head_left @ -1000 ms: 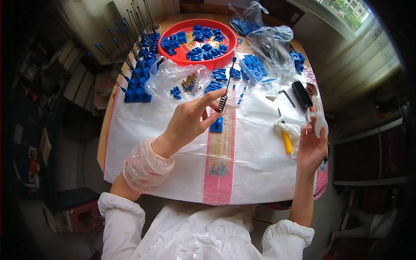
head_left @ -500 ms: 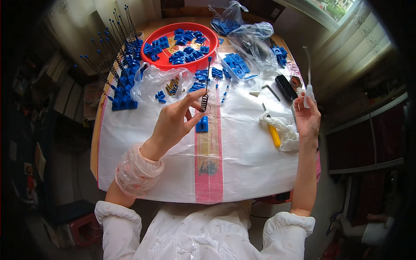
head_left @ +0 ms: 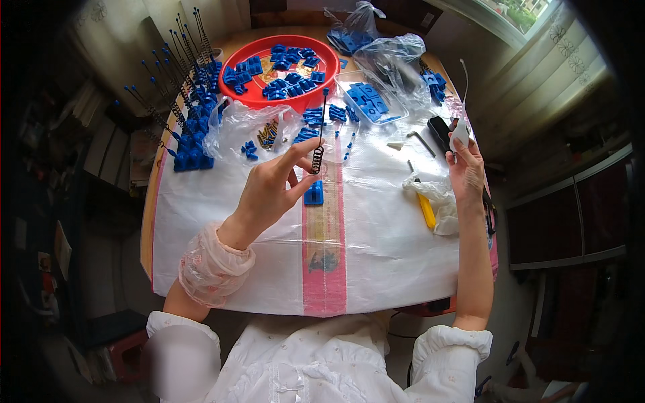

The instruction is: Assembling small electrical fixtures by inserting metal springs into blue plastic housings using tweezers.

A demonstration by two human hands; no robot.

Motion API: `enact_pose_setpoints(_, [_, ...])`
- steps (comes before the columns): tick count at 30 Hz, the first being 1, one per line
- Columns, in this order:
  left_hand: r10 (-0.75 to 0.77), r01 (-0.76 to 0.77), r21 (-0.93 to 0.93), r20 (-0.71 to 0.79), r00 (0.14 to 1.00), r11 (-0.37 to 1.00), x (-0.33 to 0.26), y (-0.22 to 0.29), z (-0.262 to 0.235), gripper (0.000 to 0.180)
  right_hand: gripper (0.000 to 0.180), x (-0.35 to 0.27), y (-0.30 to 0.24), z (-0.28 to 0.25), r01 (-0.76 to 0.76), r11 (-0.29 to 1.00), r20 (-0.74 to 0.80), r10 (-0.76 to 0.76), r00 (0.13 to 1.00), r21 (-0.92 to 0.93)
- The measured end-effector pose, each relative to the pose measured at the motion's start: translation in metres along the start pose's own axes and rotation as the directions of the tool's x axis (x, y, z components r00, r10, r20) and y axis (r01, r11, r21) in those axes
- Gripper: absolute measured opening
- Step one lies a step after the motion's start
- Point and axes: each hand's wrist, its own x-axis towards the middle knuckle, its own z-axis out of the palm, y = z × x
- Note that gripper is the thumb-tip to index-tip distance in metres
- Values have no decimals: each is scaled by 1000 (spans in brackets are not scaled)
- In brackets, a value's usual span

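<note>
My left hand [head_left: 269, 185] pinches a black coil spring [head_left: 317, 161] between thumb and fingers. A thin rod with a blue tip rises from the coil. Just below the fingertips, a blue plastic block [head_left: 314, 193] sits on the white table cover; whether the spring touches it I cannot tell. Over the table's right side, my right hand [head_left: 465, 173] is closed around a small white squeeze bottle [head_left: 459, 134] with a long thin nozzle pointing up. Beside that hand lie a black case [head_left: 440, 133] and a yellow-handled tool [head_left: 426, 211] partly under crumpled white plastic [head_left: 445, 201].
Blue bases with upright springs [head_left: 195, 127] crowd the left edge. Behind my left hand are a red tray [head_left: 232, 99] of blue parts, a plastic bag with brass-coloured pieces [head_left: 268, 134] and a clear tub [head_left: 396, 119]. A hex key [head_left: 422, 143] lies at right.
My right hand has moved left and inward with the squeeze bottle, its nozzle still up. My left hand and the spring stay put. A blurred pale shape now covers my left sleeve.
</note>
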Motion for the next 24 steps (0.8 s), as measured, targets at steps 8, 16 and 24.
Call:
enact_pose_setpoints(8, [2, -2, -5, -5, 1000, 1000, 0, 1, 0, 65, 29, 7, 2, 0, 21, 953, 41, -9, 999, -304])
enact_pose_setpoints(16, [4, -4, 2, -8, 1000, 1000, -1, -1, 1, 65, 26, 5, 11, 8, 87, 861, 56, -67, 996, -501])
enact_pose_setpoints(24, [4, -4, 10, 2, 1000, 1000, 0, 0, 0, 65, 26, 12, 32, -1, 201, 658, 141, -143, 980, -725])
